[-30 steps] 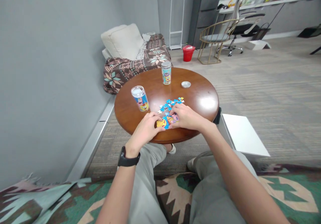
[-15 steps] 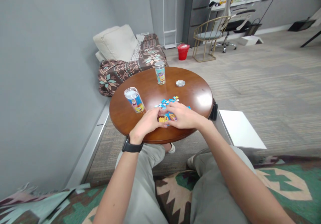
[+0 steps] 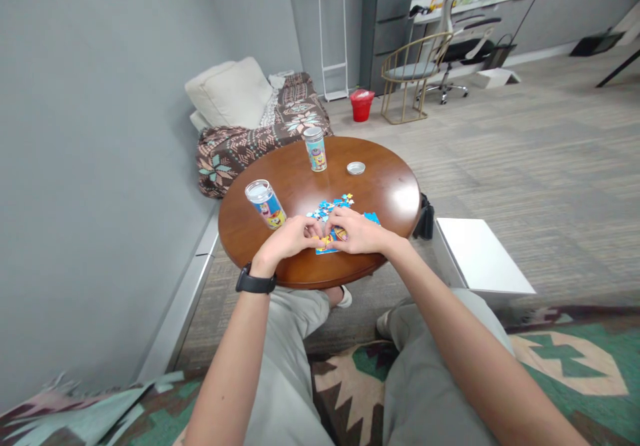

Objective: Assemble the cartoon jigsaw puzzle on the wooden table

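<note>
A partly joined jigsaw puzzle [image 3: 328, 249] in blue and yellow lies near the front of the round wooden table [image 3: 250, 259]. My left hand [image 3: 293, 237] is at its left edge, thumb and fingers closed on a yellow part. From the right, my right hand [image 3: 359, 231] curls over the puzzle, fingertips pressed to it and almost meeting the left ones. The right hand hides much of the puzzle; a blue section [image 3: 371, 217] shows beyond it. Just behind the hands is a heap of loose puzzle pieces [image 3: 326, 207], mostly blue and white.
On the table's left stands a lidless clear-rimmed cartoon canister [image 3: 267, 206]. A second canister [image 3: 315, 150], with its lid on, stands farther back beside a loose silver lid [image 3: 356, 168]. A white box [image 3: 483, 256] sits right of the table.
My left hand has shifted slightly left, and its fingers have drawn back, baring more of the puzzle's lower edge. My right hand stays over the puzzle. The whole view has shifted a little.
</note>
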{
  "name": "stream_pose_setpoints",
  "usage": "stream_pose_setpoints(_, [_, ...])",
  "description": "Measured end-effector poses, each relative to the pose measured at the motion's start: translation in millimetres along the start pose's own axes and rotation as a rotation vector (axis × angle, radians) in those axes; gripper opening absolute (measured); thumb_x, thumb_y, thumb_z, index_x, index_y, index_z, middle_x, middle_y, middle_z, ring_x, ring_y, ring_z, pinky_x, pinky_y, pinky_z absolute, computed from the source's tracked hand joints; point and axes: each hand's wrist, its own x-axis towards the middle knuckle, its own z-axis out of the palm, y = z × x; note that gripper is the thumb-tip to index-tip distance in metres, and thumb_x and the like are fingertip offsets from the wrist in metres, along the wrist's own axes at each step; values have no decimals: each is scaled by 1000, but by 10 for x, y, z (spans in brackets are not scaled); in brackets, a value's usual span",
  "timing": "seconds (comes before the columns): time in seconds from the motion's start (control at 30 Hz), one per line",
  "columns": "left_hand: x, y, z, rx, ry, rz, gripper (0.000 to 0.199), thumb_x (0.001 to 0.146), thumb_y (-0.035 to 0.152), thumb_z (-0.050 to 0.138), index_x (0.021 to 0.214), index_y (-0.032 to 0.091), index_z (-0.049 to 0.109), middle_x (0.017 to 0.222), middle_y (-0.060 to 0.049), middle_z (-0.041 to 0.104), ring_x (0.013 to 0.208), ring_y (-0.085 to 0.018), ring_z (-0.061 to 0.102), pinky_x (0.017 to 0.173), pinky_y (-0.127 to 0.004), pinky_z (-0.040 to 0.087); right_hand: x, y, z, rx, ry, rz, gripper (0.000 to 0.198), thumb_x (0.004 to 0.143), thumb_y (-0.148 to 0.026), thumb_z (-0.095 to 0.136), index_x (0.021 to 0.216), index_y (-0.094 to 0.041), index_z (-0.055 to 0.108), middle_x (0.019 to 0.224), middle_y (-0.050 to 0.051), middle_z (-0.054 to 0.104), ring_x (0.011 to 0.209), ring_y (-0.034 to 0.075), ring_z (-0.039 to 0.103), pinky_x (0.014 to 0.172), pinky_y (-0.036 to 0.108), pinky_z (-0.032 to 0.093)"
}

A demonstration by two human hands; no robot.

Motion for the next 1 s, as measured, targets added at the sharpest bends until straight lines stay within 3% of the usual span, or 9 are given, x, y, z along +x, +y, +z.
stream_pose_setpoints(0.17, [16,-37,-49,-74,142,-19,33,67,43,82,80,15,70,67,-2,68,67,-17,62,65,-28,48,19,29,5,64,-8,-4,17,83,-27,74,98,-20,69,100,6,59,99,23,56,92,40,45])
stream_pose_setpoints(0.3, [119,44,-61,74,236,-34,31,66,37,85,80,15,69,73,-3,70,68,-18,64,67,-29,49,26,66,17,85,-11,9,16,82,-29,76,93,-19,69,98,6,59,97,23,57,93,41,46])
stream_pose_setpoints(0.43, [54,77,-42,177,351,-8,23,75,34,78,82,16,67,81,-4,69,72,-18,64,71,-31,50,19,67,15,106,-16,28,16,83,-30,76,94,-20,69,100,5,61,100,22,58,95,40,45])
stream_pose_setpoints(0.6, [-192,-3,121,68,209,66,25,78,41,73,84,17,67,81,-2,64,75,-17,59,70,-29,48,27,68,19,135,4,27,19,81,-30,77,91,-19,65,99,5,64,100,23,59,93,39,45])
stream_pose_setpoints(0.77, [-224,-43,312,78,253,155,21,85,39,66,82,18,64,84,-2,61,79,-16,54,76,-29,45,36,90,30,174,30,5,18,80,-26,77,85,-19,61,96,5,66,98,22,59,93,37,44])
stream_pose_setpoints(1.0, [-190,-104,356,47,258,174,17,86,33,66,78,18,65,82,-1,60,77,-16,54,74,-27,44,9,99,7,146,22,-21,13,83,-25,70,88,-19,60,94,4,64,95,21,59,91,37,45])
